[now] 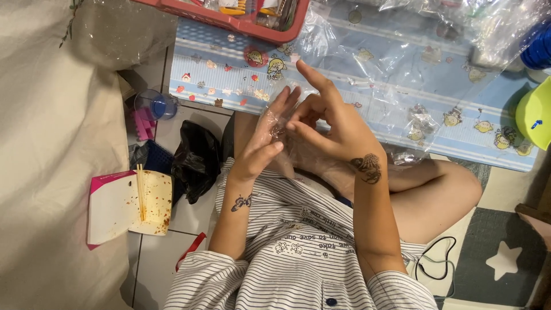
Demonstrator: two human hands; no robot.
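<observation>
Tiled floor point(183, 221) in pale squares carries the scene; the person sits on it cross-legged, facing a low surface covered with a blue patterned mat point(241, 69).

The handled item is one thin, clear plastic glove point(276, 127), crinkled and glossy. It sits on the left hand point(265, 140), between both hands above the lap.

The left hand is raised with fingers straight and close together, grip open inside the film. The right hand point(336, 123) lies against it: thumb and bent fingers pinch the glove film near the left palm, while the index finger points upward.

Count and materials:
- One large clear plastic sheet point(402, 51), wrinkled, lies over the mat.
- One red plastic basket point(229, 22), lattice-walled, stands at the mat's far edge.
- One open paper food box point(129, 206), pink outside, sauce-stained inside, lies on the floor to the left.
- Two wooden skewers point(140, 192) rest across that box.
- One black plastic bag point(195, 161), crumpled, sits beside the left knee.
- One black cable point(436, 264) curls on the floor near the right leg.
</observation>
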